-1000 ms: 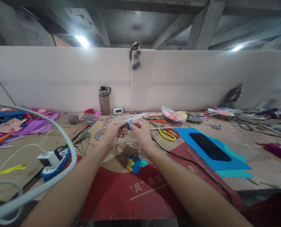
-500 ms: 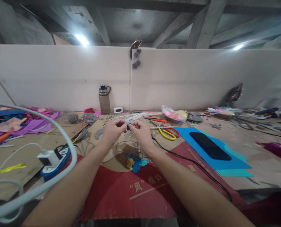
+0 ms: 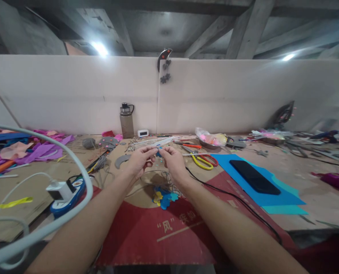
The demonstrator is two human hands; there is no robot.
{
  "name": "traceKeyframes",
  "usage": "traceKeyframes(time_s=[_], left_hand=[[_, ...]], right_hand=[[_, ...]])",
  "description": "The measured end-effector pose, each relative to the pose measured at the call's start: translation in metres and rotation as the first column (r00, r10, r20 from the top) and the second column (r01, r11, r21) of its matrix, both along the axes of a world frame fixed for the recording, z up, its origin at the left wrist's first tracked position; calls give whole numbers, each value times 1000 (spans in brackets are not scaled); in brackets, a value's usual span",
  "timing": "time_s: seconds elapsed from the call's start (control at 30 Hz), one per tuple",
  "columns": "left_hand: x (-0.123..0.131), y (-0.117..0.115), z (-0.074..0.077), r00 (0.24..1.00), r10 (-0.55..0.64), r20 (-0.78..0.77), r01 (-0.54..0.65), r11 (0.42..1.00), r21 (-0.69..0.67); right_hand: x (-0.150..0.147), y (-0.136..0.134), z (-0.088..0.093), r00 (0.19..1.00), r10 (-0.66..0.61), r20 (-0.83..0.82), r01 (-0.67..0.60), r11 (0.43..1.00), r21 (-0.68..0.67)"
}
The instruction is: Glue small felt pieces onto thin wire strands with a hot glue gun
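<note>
A small blue piece (image 3: 158,151), perhaps felt or foam, is pinched between the fingertips of both hands above the cardboard; its exact shape is too small to make out. My left hand (image 3: 142,161) grips it from the left with thumb and forefinger. From the right, my right hand (image 3: 173,163) pinches the same piece. Below the hands lies a small cluster of blue, yellow and turquoise flower-shaped cut-outs (image 3: 165,199) with loose grey cord (image 3: 155,176) around it. A grey crescent (image 3: 122,161) rests just left of my left hand.
Yellow-and-red scissors (image 3: 203,163) and a phone (image 3: 253,177) on blue sheets (image 3: 289,197) lie to the right. A black cable (image 3: 229,193) crosses the red cardboard (image 3: 146,236). On the left are a power strip (image 3: 69,198) and a white cable arching close by; a bottle (image 3: 126,121) stands behind.
Both hands have shifted slightly right, and their fingers have turned so that more of the blue piece shows. The left fingers have opened out a little below the pinch.
</note>
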State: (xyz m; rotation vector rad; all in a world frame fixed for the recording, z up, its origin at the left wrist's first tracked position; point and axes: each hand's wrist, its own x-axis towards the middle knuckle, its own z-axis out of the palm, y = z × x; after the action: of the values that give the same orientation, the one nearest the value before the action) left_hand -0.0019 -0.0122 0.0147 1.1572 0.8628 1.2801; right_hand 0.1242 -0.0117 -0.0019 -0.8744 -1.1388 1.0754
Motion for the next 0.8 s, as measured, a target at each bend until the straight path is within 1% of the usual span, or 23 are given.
traceKeyframes(time_s=[0.13,0.23,0.3,0.4,0.47,0.53,0.6,0.67,0.8], left_hand=[[1,1,-1,999,42,19,-41,999,-17],[-3,3,1,997,71,-17,-71,997,4],[-7,5,3,992,113,-49,-111,993,37],[-16,11,3,973,214,-84,-206,973,102],[-23,14,3,952,290,-103,-274,951,140],[-29,17,3,934,339,-116,-318,933,167],[-33,20,2,929,351,-115,-327,927,186],[-35,22,1,937,332,-109,-306,930,203],[-32,22,-1,958,253,-139,-219,950,222]], right_hand=[[-2,-1,-2,999,46,10,-46,999,8],[-2,1,-5,991,128,38,-128,992,-8],[-2,2,-7,985,156,66,-156,988,-11],[-1,4,-10,981,119,155,-126,991,38],[-1,3,-10,966,88,242,-115,988,101],[0,1,-9,942,62,329,-124,978,170],[0,-2,-9,913,32,407,-137,963,232],[1,-5,-8,881,-9,473,-137,952,273],[5,-4,-8,822,-68,565,-105,958,267]])
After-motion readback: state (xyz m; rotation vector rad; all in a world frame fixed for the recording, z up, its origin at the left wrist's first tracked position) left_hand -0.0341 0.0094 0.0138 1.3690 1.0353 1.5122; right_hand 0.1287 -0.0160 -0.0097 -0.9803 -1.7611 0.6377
